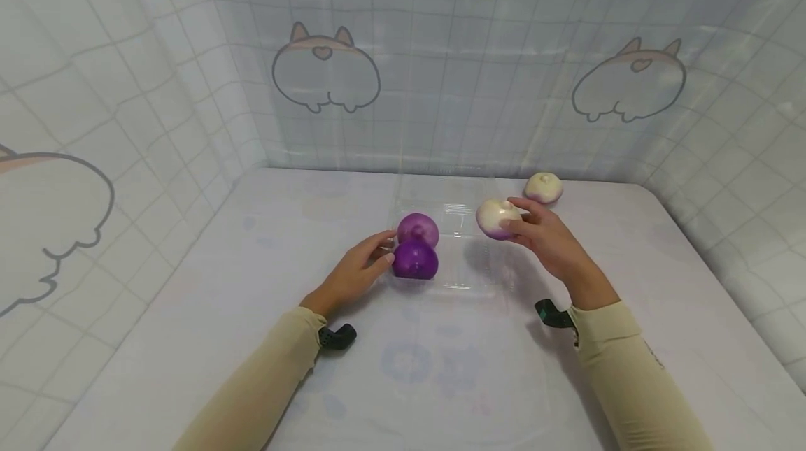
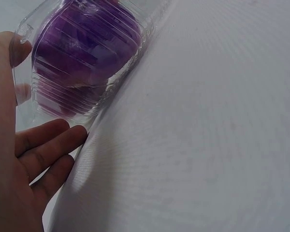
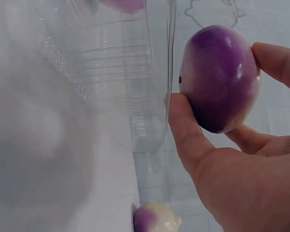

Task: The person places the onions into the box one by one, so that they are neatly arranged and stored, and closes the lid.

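A clear plastic clamshell box (image 1: 469, 276) lies on the table with its lid folded back. In its left half sit a dark purple onion (image 1: 415, 261) and a lighter purple onion (image 1: 418, 228) behind it. My left hand (image 1: 355, 270) rests its fingertips against the box's left side, fingers loosely bent. The left wrist view shows them beside the ridged wall. My right hand (image 1: 548, 241) pinches a white-and-purple onion (image 3: 220, 79) between thumb and fingers. It is raised near the box's right edge.
Another white-and-purple onion (image 1: 544, 187) sits at the back of the table, right of the box lid (image 1: 447, 192). Behind the pale tablecloth (image 1: 252, 339) hangs a gridded curtain (image 1: 478, 87) with cartoon animals, which also encloses both sides.
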`<state>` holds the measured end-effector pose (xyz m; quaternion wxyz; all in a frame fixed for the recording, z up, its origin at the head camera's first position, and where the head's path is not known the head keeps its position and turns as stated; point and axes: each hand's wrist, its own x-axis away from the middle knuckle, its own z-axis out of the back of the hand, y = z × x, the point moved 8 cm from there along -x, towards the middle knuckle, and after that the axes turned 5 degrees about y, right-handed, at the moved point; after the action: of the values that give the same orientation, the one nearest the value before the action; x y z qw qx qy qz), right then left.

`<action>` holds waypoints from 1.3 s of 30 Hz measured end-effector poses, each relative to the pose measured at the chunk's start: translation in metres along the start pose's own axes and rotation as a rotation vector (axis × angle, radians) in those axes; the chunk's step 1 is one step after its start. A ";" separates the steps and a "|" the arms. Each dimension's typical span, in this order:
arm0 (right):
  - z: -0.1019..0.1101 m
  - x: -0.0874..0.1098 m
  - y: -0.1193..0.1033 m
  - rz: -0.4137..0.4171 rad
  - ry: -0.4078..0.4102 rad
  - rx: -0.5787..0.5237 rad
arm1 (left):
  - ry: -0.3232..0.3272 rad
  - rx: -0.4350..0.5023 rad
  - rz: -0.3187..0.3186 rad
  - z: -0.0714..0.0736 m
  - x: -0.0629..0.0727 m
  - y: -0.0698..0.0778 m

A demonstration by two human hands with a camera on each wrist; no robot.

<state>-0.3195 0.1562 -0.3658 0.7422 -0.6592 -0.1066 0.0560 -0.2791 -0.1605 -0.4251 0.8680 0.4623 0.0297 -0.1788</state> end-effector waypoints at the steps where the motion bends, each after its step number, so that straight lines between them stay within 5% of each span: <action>1: 0.000 -0.001 0.000 0.000 -0.006 0.014 | 0.000 0.002 0.000 0.000 0.000 0.000; 15: -0.010 -0.014 -0.012 0.057 -0.129 0.404 | 0.010 -0.009 0.004 0.001 0.002 -0.001; 29: -0.028 -0.020 -0.021 0.107 -0.166 0.547 | 0.009 -0.007 -0.015 0.001 -0.001 0.001; 39: -0.055 -0.026 -0.024 0.206 -0.286 0.728 | 0.011 -0.018 0.007 0.003 0.002 0.003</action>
<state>-0.3334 0.0947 -0.3500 0.8953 -0.3463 -0.1154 0.2554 -0.2767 -0.1617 -0.4213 0.8726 0.4554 0.0347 -0.1730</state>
